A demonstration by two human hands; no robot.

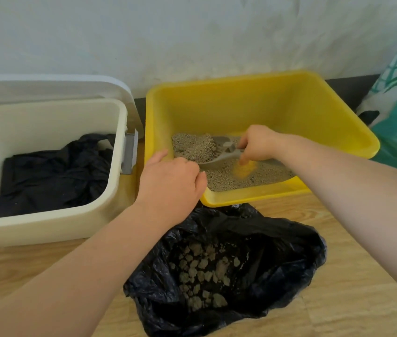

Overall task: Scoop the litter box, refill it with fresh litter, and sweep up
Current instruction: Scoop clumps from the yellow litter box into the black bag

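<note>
R hand (257, 144) curled round scoop (219, 152) handle, pinching it. Scoop long axis runs L-and-away from grip; slotted head toward far-L pile of litter (192, 147). L hand (171, 183) clamps near-L corner of yellow litter box (290, 113), fingers over rim, steadying. Box looks tilted w/ litter banked near side, bare yellow patch beside R hand. Black bag (277, 251) w/ clumps (202, 271) open just below box, toward person. Judgement: scooping stage; load must travel back toward body over near rim; R hand nearer. Cream bin (46, 229) at L.

Cream bin (117, 152) with dark cloth (53, 173) on wooden floor (353, 276)
</note>
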